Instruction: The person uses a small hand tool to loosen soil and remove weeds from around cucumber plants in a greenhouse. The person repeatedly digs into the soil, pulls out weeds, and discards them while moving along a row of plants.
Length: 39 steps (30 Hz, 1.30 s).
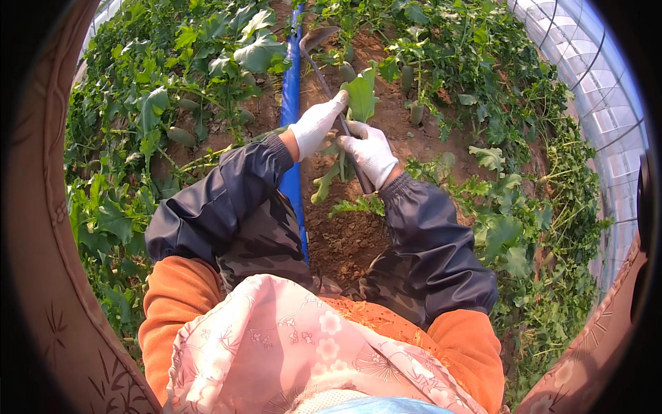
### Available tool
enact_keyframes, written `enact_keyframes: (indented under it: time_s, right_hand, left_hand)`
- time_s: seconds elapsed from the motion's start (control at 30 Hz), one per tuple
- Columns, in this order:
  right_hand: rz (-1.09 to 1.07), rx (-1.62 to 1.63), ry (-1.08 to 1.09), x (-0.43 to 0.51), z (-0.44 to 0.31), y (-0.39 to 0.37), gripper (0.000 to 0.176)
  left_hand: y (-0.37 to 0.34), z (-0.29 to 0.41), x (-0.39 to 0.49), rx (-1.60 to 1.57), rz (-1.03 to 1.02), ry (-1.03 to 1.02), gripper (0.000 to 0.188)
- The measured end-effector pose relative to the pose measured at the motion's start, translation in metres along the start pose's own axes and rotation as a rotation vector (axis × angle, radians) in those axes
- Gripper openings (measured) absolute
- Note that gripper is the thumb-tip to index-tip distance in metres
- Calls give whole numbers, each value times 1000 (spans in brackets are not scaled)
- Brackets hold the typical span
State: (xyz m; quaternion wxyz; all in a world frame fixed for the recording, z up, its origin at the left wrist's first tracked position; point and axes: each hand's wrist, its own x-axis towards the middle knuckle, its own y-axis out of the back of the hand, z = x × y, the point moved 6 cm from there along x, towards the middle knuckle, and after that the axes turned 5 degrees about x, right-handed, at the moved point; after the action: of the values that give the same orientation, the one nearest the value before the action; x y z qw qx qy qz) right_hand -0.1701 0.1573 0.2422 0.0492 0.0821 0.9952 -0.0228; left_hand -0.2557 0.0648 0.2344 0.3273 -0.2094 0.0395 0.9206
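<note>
My left hand (pixel 316 128), in a white work glove with a soiled thumb, pinches a green radish leaf (pixel 362 97) near its base. My right hand (pixel 373 154), gloved the same way, is closed around the handle of a hand hoe (pixel 361 176). The tool slants up and left between both hands to a curved metal blade (pixel 316 37) beside the blue hose. Pale leaf stalks (pixel 341 164) hang below my hands. My fingers hide where the leaf joins its plant.
A flat blue hose (pixel 290 93) runs lengthwise along the soil to my left. Leafy plants grow on both sides, with green radishes (pixel 181 136) showing above ground, another radish (pixel 416 113) at right. Bare soil (pixel 346 243) lies between my knees. Greenhouse film (pixel 595 77) curves along the right.
</note>
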Motion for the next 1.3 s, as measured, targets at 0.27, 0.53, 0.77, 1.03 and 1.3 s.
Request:
enact_keyframes:
  time_s: [0.27, 0.53, 0.77, 1.03, 1.3]
  right_hand:
    - [468, -967, 549, -29, -42, 32, 27]
    - [-263, -1563, 983, -163, -134, 117, 32]
    - [1781, -1869, -207, -411, -364, 382, 37]
    - [696, -1283, 46, -234, -131, 240, 37]
    - [74, -1033, 267, -70, -42, 68, 34]
  left_hand:
    - [29, 3, 14, -288, 53, -149, 34]
    - [76, -8, 3, -266, 52, -107, 31]
    - [45, -6, -6, -146, -14, -68, 32]
    - [21, 6, -6, -261, -149, -136, 26]
    - [34, -8, -135, -780, -335, -335, 43]
